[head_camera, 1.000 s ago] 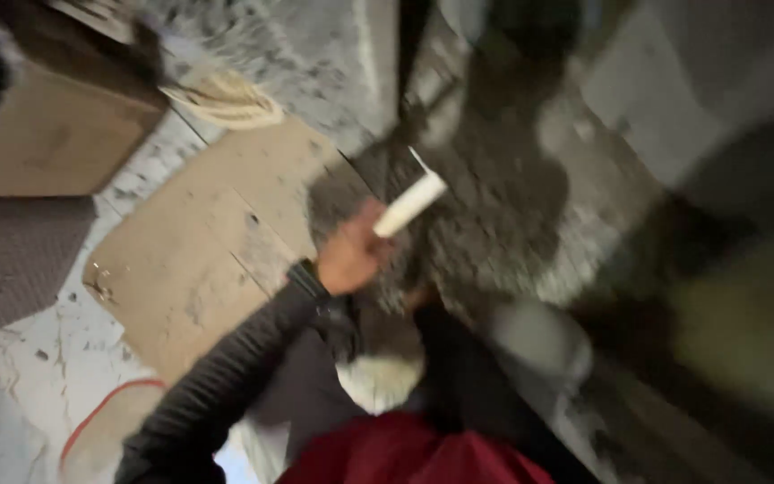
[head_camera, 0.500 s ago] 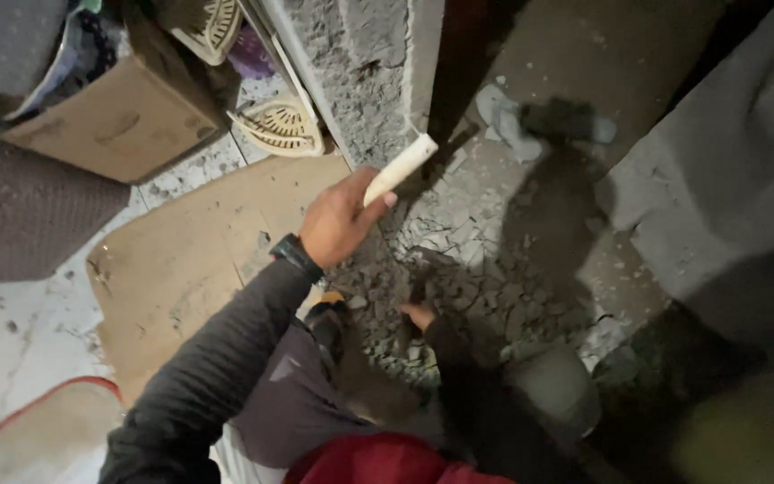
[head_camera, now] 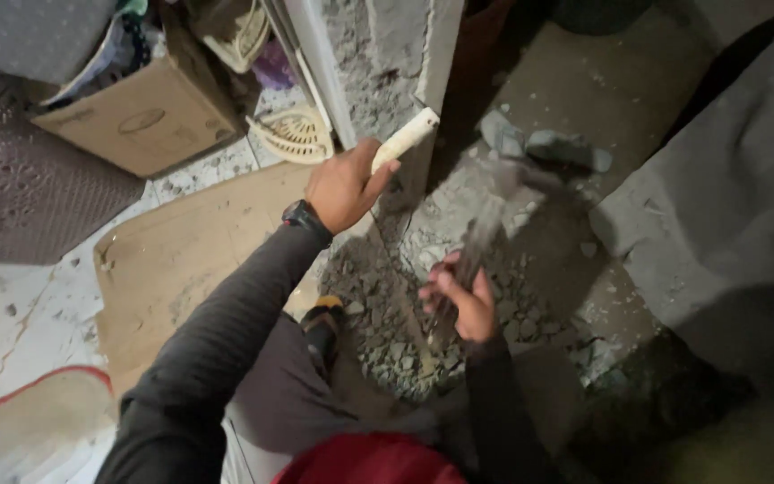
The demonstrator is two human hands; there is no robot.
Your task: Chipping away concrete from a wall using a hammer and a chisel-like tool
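Observation:
My left hand (head_camera: pixel 342 184), with a black watch on the wrist, is closed around a cream cylindrical tool (head_camera: pixel 405 139) held slanted against the base of a rough concrete pillar (head_camera: pixel 405 54). My right hand (head_camera: pixel 460 303) grips the handle of a hammer (head_camera: pixel 485 229). The hammer is motion-blurred, and its head points up toward the pillar's foot. Broken concrete rubble (head_camera: pixel 387 336) lies below both hands, beside my bent knee and shoe (head_camera: pixel 324 318).
A flat cardboard sheet (head_camera: pixel 190 251) covers the floor at left. Behind it stand a cardboard box (head_camera: pixel 136 116), a cream slotted plastic grille (head_camera: pixel 293 134) and a grey perforated mat (head_camera: pixel 29 179). A grey slab (head_camera: pixel 718 224) rises at right, with loose stones (head_camera: pixel 566 148) nearby.
The view has shifted and sharpened. My left hand keeps the cream tool at the pillar. My right hand with the hammer has come into sight, and the hammer is blurred in a swing.

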